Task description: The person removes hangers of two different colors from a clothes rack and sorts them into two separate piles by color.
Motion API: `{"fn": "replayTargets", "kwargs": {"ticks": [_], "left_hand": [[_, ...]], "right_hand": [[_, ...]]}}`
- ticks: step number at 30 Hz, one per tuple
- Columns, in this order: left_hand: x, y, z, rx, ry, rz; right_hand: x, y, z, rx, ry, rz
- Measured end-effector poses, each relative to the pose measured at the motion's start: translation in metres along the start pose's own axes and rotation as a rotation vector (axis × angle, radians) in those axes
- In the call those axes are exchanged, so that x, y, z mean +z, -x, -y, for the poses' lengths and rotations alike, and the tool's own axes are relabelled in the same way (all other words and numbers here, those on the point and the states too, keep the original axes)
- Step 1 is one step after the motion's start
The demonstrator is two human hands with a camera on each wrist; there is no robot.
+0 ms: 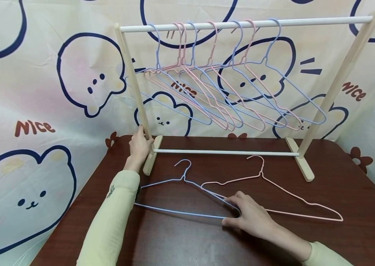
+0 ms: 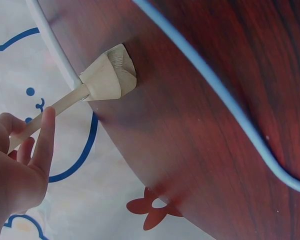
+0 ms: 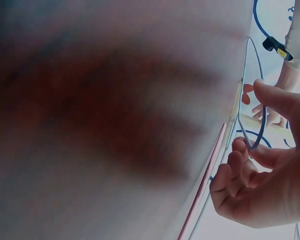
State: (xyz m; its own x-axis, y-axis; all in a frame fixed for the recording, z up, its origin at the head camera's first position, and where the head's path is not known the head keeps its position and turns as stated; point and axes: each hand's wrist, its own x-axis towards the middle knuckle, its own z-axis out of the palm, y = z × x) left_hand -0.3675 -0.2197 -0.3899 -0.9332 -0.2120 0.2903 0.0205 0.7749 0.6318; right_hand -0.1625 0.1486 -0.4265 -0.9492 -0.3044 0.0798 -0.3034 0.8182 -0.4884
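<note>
I see the left hand (image 1: 139,147) stretched far left, gripping the pale wooden rack (image 1: 133,77) by its post; the near right hand (image 1: 252,214) holds the blue wire hanger (image 1: 184,213) between thumb and fingers, left of a pink wire hanger (image 1: 303,215) on the dark-brown table (image 1: 180,244). Blue and pink hangers (image 1: 157,55) fill the white rail (image 1: 323,21).

Left sleeve (image 1: 109,218) hides one end of the lower blue hanger (image 1: 187,213); tabletop (image 3: 100,100) blurred (right wrist view).
</note>
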Motion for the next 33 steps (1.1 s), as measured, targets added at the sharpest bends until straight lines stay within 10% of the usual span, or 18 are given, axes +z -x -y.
{"fn": "replayTargets", "kwargs": {"ticks": [33], "left_hand": [[0.000, -0.001, 0.002, 0.014, -0.004, -0.004]], "right_hand": [[-0.016, -0.002, -0.022, -0.222, -0.075, 0.071]]}}
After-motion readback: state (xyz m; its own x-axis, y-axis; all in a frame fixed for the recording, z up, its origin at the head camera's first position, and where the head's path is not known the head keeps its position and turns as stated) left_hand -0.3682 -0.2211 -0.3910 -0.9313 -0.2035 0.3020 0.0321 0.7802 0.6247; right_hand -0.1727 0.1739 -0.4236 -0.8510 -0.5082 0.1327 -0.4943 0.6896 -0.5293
